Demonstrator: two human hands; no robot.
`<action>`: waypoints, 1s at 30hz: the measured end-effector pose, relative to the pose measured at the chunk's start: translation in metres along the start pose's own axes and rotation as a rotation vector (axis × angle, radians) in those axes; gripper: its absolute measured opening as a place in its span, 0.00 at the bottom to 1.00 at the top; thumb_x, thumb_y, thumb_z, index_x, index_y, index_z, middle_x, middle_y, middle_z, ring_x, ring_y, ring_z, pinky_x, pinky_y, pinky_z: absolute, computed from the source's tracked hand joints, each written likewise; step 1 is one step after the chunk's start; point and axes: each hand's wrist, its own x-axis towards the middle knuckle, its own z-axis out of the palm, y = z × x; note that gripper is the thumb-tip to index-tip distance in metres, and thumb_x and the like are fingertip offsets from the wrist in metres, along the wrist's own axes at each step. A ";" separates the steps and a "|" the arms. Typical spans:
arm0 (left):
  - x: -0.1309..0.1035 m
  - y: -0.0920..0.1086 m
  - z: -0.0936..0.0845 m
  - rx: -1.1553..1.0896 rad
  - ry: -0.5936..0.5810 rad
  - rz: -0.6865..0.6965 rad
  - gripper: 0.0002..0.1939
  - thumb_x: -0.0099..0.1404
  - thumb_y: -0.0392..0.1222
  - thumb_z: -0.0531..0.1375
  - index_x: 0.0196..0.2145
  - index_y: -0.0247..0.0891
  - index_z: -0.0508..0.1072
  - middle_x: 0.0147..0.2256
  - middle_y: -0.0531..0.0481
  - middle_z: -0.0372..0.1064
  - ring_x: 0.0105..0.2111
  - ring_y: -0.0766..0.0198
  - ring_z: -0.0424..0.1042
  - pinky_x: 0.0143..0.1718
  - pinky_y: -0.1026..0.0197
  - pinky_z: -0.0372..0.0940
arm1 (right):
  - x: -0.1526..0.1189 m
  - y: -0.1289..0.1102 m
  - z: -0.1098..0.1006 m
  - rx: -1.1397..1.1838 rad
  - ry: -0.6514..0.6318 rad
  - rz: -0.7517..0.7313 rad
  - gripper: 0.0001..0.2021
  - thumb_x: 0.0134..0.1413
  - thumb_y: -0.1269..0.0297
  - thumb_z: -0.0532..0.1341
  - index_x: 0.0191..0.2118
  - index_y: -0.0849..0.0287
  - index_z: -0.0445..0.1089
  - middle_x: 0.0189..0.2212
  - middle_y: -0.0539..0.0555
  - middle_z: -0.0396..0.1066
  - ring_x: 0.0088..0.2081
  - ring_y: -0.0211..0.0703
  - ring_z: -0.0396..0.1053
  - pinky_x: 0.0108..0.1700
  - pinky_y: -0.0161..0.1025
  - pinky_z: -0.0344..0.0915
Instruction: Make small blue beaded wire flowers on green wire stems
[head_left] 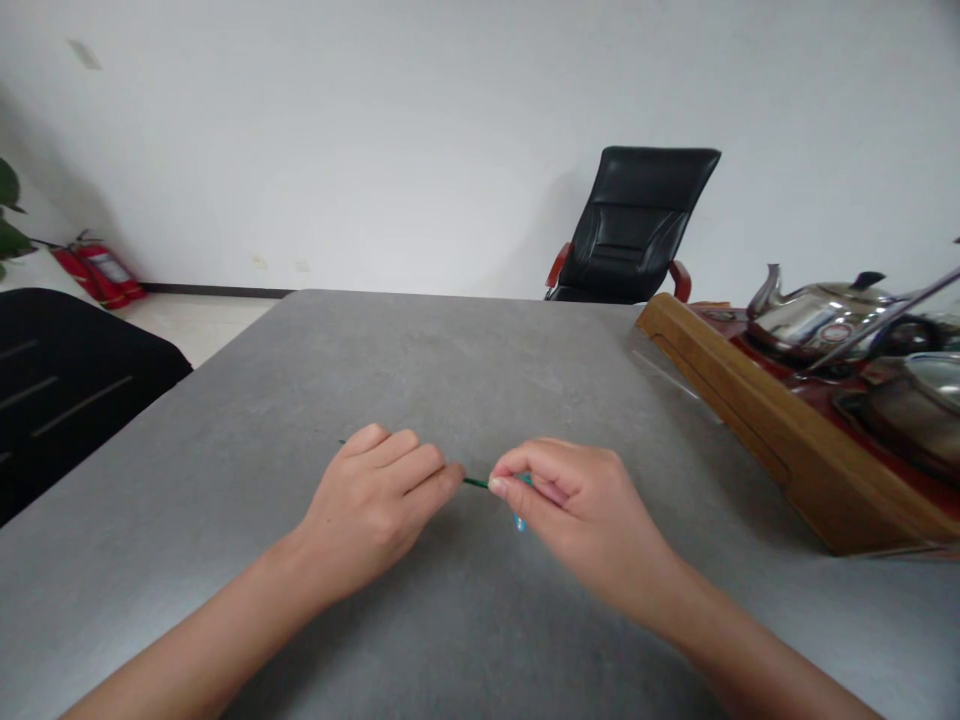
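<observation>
A thin dark green strand (475, 483), perhaps a cord or a thin stick, spans the short gap between my two hands. My left hand (386, 495) is closed over it, knuckles up, and a small dark tip pokes out beyond the far left knuckle. Thumb and forefinger of my right hand (574, 495) pinch the strand's other side. Below those fingertips shows a small shiny light-blue piece (520, 522), partly hidden by the hand; whether it joins the strand I cannot tell. Both hands are just above the grey table (450, 370).
On the right, a brown wooden tea tray (750, 430) carries a steel kettle (814, 315) and a steel pot (919, 400). A black office chair (637, 215) stands behind the table. Another black chair (75, 390) is at the left, with red fire extinguishers (109, 275) beyond.
</observation>
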 end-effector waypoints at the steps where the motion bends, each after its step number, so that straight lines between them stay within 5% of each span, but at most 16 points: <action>1: 0.000 0.000 -0.001 0.022 0.020 -0.024 0.11 0.69 0.34 0.50 0.38 0.39 0.73 0.27 0.52 0.68 0.27 0.65 0.60 0.28 0.57 0.47 | -0.002 -0.002 0.000 -0.033 0.008 -0.024 0.07 0.56 0.66 0.57 0.30 0.55 0.72 0.19 0.46 0.65 0.21 0.34 0.60 0.26 0.34 0.54; 17: -0.003 0.005 -0.004 0.096 0.157 -0.239 0.08 0.67 0.35 0.55 0.38 0.40 0.74 0.29 0.52 0.72 0.27 0.63 0.61 0.28 0.57 0.49 | -0.016 -0.013 0.021 -0.226 0.035 -0.238 0.11 0.59 0.73 0.51 0.32 0.59 0.69 0.21 0.50 0.67 0.23 0.37 0.64 0.27 0.36 0.55; 30: -0.004 0.008 -0.003 -0.298 0.198 -0.449 0.07 0.66 0.37 0.56 0.37 0.38 0.75 0.30 0.51 0.70 0.30 0.65 0.67 0.32 0.63 0.62 | -0.015 0.004 0.042 0.133 -0.024 0.005 0.08 0.59 0.71 0.53 0.29 0.58 0.63 0.22 0.45 0.61 0.25 0.33 0.60 0.29 0.32 0.53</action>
